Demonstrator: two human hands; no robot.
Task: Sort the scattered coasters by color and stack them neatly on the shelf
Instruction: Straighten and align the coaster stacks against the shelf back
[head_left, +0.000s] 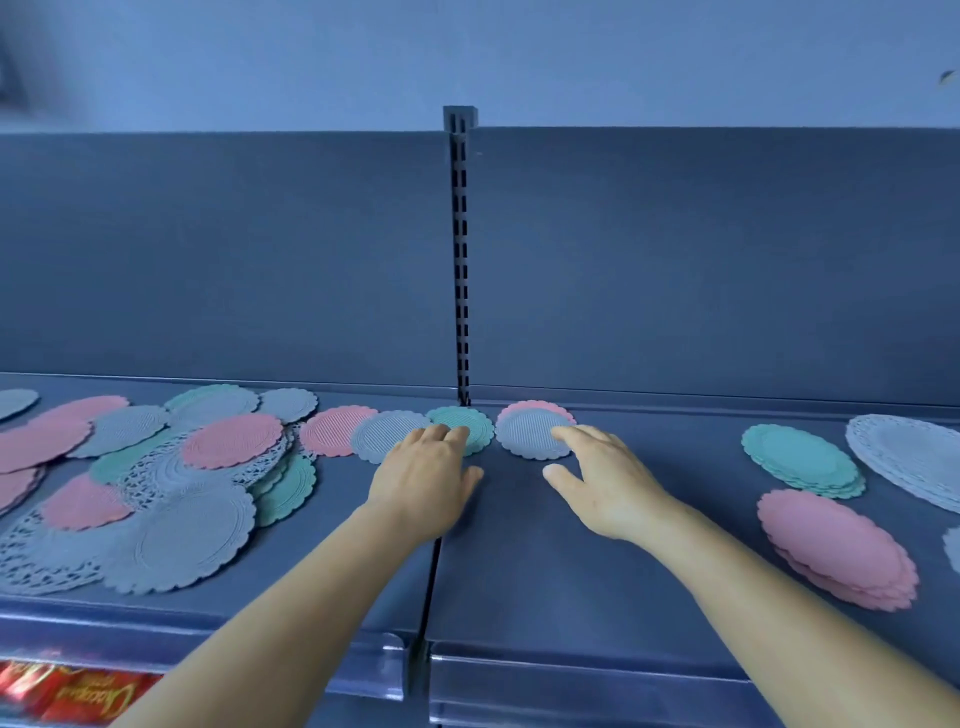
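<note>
- A grey-blue shelf (597, 571) runs left to right below a plain back panel, with a slotted upright (460, 260) at the middle.
- Left hand (423, 480): fingers straight, tips resting on a grey coaster (382, 434) and a teal coaster (467, 423) near the far edge.
- Right hand (602, 480): fingers spread, fingertips on another grey coaster (527, 431) that overlaps a pink coaster (530, 408).
- Far left, scattered coasters (156, 478) lie mixed in pink, teal and grey.
- Right, a teal stack (800, 460), a pink stack (836, 548) and a grey stack (909, 462) sit apart.
</note>
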